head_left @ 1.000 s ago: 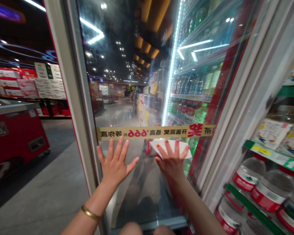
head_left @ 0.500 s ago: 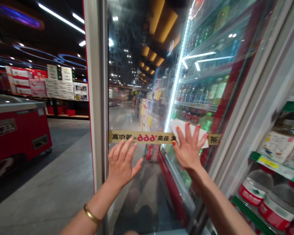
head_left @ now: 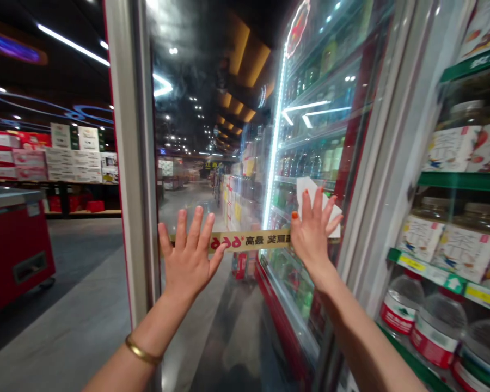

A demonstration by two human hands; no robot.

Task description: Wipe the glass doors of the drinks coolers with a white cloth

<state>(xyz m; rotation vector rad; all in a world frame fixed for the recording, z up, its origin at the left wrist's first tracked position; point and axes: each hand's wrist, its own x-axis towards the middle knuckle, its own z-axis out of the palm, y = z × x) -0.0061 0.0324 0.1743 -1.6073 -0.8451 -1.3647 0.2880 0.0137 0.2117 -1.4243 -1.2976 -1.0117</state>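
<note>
A glass door [head_left: 188, 179] of a drinks cooler fills the middle, with a mirrored gold strip [head_left: 261, 239] running across it. My right hand [head_left: 315, 239] presses a white wiping sheet [head_left: 331, 209] flat to the glass near the right side; whether it is paper or cloth, I cannot tell. Its fingers are spread over the sheet, whose corners stick out above and to the right. My left hand [head_left: 188, 256] is held up at the left part of the pane, fingers apart and nothing in it. It covers the strip's left end and appears to rest on the glass.
Cooler shelves with jars of drink [head_left: 453, 136] and large bottles [head_left: 439, 326] stand close on the right. The door's metal frame [head_left: 128, 163] rises at left. Beyond it are a red chest freezer [head_left: 16, 250] and stacked boxes [head_left: 73, 158].
The view has shifted rightward, showing more of the shelves. My left hand has spread and straightened its fingers. The sheet under my right hand now lies at a different angle.
</note>
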